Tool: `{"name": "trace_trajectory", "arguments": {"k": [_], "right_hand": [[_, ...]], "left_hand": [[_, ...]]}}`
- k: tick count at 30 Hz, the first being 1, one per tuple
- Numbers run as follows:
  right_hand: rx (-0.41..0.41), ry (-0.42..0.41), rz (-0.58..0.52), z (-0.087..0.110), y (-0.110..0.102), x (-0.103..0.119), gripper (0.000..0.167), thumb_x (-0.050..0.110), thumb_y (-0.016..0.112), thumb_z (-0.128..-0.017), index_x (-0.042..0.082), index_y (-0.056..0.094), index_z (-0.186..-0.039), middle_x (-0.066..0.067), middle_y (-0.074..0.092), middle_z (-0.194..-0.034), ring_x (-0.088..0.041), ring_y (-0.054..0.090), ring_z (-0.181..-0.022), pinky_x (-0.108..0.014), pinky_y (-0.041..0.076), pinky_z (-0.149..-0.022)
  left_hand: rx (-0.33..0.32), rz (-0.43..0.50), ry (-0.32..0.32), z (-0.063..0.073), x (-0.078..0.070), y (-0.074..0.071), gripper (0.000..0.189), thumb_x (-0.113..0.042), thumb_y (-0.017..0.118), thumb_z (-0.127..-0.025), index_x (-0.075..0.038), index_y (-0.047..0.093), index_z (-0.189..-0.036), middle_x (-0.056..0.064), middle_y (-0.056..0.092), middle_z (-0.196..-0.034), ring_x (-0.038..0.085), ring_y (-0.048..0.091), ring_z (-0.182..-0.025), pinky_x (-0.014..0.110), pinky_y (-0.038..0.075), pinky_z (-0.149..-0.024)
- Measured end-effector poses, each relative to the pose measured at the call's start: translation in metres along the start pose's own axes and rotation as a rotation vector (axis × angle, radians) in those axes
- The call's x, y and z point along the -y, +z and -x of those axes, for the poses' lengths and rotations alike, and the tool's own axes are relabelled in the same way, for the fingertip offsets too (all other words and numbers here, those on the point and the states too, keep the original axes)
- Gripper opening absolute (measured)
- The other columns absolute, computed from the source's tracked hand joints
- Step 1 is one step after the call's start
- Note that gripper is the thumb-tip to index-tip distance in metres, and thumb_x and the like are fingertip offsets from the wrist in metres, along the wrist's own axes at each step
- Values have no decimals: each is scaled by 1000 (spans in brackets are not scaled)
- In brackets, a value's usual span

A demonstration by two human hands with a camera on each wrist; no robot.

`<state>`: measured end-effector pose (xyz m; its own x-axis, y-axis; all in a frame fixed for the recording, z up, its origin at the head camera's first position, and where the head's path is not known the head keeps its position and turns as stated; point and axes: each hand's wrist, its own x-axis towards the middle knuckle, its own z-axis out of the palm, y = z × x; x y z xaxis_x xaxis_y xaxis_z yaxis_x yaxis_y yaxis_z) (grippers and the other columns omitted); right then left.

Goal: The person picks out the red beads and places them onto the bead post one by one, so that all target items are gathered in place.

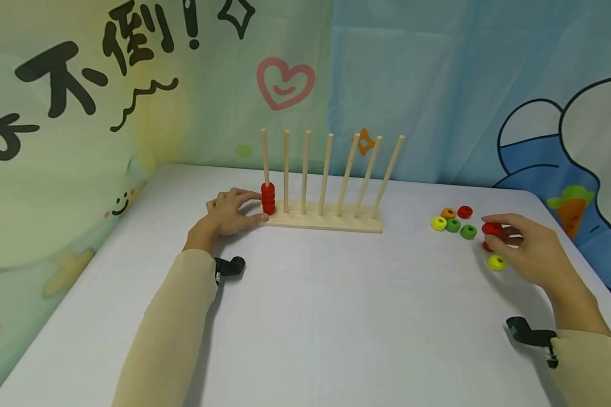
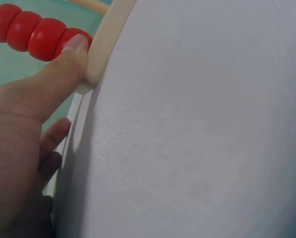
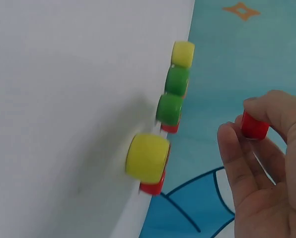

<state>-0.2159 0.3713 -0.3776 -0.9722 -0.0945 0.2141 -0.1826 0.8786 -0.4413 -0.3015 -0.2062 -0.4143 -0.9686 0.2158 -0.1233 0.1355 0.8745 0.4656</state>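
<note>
A wooden peg rack (image 1: 331, 222) with several upright pegs stands on the white table, and several red beads (image 1: 267, 198) are stacked on its leftmost peg. My left hand (image 1: 228, 212) holds that end of the rack; in the left wrist view the thumb (image 2: 71, 62) presses by the lowest bead and the base's edge. Far to the right, my right hand (image 1: 534, 251) pinches a red bead (image 3: 255, 126) between thumb and fingers, raised above the table. Beneath it lie a yellow bead (image 1: 497, 263) and another red bead (image 1: 487, 246), partly hidden by the hand.
Left of my right hand lie two green beads (image 1: 468, 232), an orange bead (image 1: 448, 213), a yellow bead (image 1: 439, 224) and a red bead (image 1: 465, 212). A printed cloth backdrop (image 1: 412, 85) hangs behind the white table (image 1: 346, 316).
</note>
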Motion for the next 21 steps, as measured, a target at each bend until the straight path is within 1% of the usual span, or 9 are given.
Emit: {"name": "trace_trajectory", "arguments": {"k": [2,4,7,10,13,17,21], "right_hand": [[-13,-18,2,-1,2,4,42,9,69,-91,6,57,-131,-24,57,-123,-46,57,-102,3,29,-65],[-29,-52,-4,-3,3,8,41,8,70,-90,5,58,-129,-24,57,-123,-45,57,-100,3,29,-67],[-49,-108,-14,-6,4,14,40,6,72,-88,4,60,-127,-23,59,-120,-42,58,-95,4,30,-69],[-61,-142,-31,-7,6,18,40,4,73,-87,3,61,-125,-22,60,-117,-40,59,-92,3,31,-70],[-63,-159,-51,-9,10,23,39,3,74,-87,4,61,-124,-20,61,-117,-39,61,-92,3,33,-71],[-56,-199,-83,-14,17,33,37,6,71,-89,4,62,-125,-18,62,-118,-37,63,-93,3,33,-75],[-53,-248,-67,-18,16,44,36,5,71,-90,5,62,-124,-14,63,-119,-33,63,-93,3,32,-78]], "left_hand": [[-2,2,5,-1,1,0,75,-71,59,-83,-35,44,-146,7,32,-155,39,23,-138,61,17,-102],[-3,-2,6,-2,1,0,74,-71,58,-83,-35,45,-146,6,32,-155,39,23,-138,61,17,-102],[-8,-9,4,-1,0,0,73,-72,58,-84,-35,45,-146,6,32,-155,39,23,-138,61,17,-102],[-12,-10,5,-1,0,1,73,-72,57,-84,-36,45,-146,6,32,-155,39,23,-138,61,17,-102],[-15,-13,7,0,2,0,73,-72,57,-84,-36,44,-146,6,32,-155,40,23,-138,60,18,-101],[-17,-14,2,2,3,-1,72,-71,57,-85,-35,44,-146,6,32,-155,39,23,-138,60,18,-101],[-16,-1,13,1,1,-1,72,-70,58,-85,-35,45,-146,6,32,-154,39,23,-138,59,18,-101]]}}
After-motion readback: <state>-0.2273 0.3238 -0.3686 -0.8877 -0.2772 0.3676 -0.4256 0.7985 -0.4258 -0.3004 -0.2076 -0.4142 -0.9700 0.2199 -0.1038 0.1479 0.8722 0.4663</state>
